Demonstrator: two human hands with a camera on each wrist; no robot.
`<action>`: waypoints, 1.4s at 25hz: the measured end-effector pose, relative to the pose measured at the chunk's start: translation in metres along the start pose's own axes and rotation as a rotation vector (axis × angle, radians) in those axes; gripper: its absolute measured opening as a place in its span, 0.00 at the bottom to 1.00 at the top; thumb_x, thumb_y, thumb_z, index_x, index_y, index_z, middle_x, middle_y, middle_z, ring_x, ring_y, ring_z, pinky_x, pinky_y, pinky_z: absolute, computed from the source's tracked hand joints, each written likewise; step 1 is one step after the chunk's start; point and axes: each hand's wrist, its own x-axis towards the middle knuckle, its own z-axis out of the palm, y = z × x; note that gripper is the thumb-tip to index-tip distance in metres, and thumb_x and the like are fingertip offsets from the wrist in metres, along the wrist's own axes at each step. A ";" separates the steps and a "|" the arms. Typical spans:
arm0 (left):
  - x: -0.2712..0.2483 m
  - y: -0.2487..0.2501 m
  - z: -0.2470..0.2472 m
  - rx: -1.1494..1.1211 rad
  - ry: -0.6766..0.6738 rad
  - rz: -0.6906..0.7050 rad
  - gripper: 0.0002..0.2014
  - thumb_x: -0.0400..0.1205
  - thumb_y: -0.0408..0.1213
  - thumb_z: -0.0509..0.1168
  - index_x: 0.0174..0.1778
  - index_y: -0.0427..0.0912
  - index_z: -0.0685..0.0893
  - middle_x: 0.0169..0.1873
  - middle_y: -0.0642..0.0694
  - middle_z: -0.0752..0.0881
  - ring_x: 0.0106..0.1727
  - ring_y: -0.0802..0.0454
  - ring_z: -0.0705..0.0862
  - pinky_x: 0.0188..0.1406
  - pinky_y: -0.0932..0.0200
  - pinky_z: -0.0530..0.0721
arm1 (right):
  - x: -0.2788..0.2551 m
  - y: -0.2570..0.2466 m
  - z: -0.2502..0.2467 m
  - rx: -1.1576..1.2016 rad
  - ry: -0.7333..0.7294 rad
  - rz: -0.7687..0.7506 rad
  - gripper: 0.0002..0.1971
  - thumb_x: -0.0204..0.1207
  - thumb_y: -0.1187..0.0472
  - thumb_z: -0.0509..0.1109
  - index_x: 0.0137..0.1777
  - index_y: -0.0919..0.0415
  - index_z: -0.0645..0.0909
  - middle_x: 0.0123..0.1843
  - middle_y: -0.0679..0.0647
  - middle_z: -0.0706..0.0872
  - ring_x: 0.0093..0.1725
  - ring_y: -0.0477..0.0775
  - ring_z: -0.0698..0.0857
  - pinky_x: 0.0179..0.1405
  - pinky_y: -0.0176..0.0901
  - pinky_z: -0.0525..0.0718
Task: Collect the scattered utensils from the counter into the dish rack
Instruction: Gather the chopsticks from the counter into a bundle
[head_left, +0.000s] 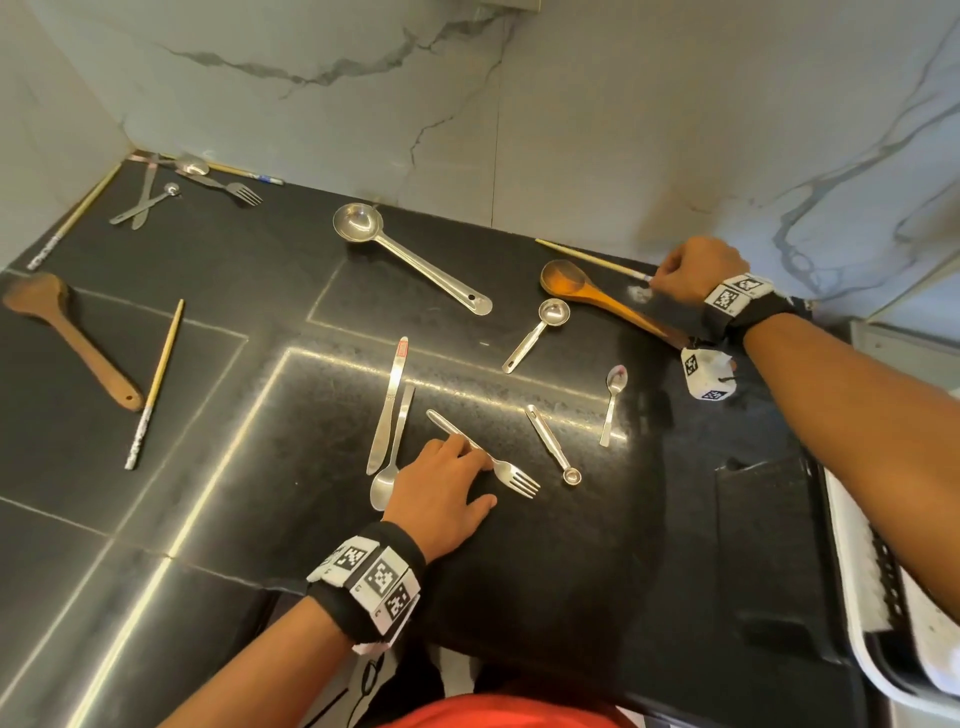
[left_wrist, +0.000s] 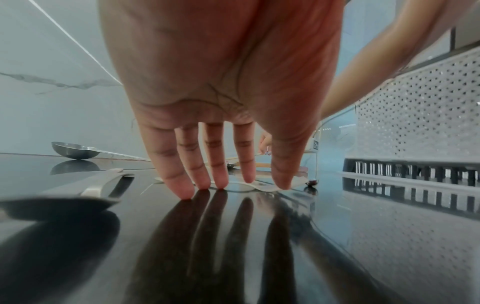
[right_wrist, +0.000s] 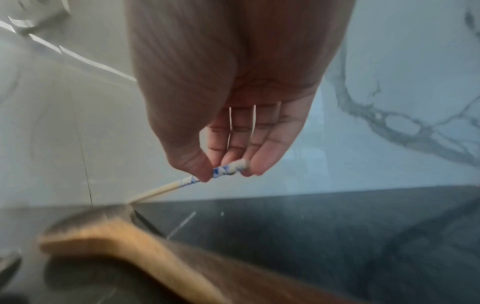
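Steel and wooden utensils lie scattered on the black counter. My left hand lies flat with straight fingers, its fingertips touching the handle of a steel fork. In the left wrist view the left hand shows fingertips pressed down on the counter. At the back wall my right hand pinches the patterned end of a chopstick. The right wrist view shows the thumb and fingers of that hand around the chopstick's blue-white end. The white dish rack stands at the counter's right edge.
A wooden spoon, a ladle, a measuring spoon, a teaspoon, a knife and a spoon lie around the hands. A wooden spatula and another chopstick lie left. More cutlery sits in the far corner.
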 end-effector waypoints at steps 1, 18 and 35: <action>-0.001 -0.003 -0.003 -0.048 0.010 0.011 0.20 0.79 0.55 0.66 0.66 0.56 0.79 0.62 0.56 0.80 0.65 0.54 0.77 0.61 0.56 0.81 | -0.009 -0.002 -0.007 0.086 0.065 0.013 0.10 0.70 0.52 0.75 0.42 0.57 0.92 0.41 0.57 0.92 0.41 0.61 0.88 0.43 0.51 0.87; -0.024 -0.138 -0.110 -1.713 0.384 -0.458 0.06 0.88 0.33 0.57 0.58 0.40 0.77 0.36 0.42 0.84 0.43 0.45 0.89 0.49 0.48 0.90 | -0.255 -0.271 0.107 0.989 -0.265 -0.389 0.04 0.72 0.62 0.80 0.44 0.51 0.92 0.37 0.45 0.93 0.37 0.41 0.90 0.43 0.34 0.85; -0.178 -0.312 -0.113 -1.457 0.694 -0.795 0.11 0.85 0.30 0.61 0.61 0.39 0.82 0.36 0.44 0.85 0.30 0.57 0.83 0.38 0.61 0.86 | -0.153 -0.563 0.192 0.093 -0.399 -0.463 0.24 0.61 0.37 0.71 0.35 0.60 0.89 0.31 0.53 0.91 0.39 0.60 0.91 0.44 0.48 0.89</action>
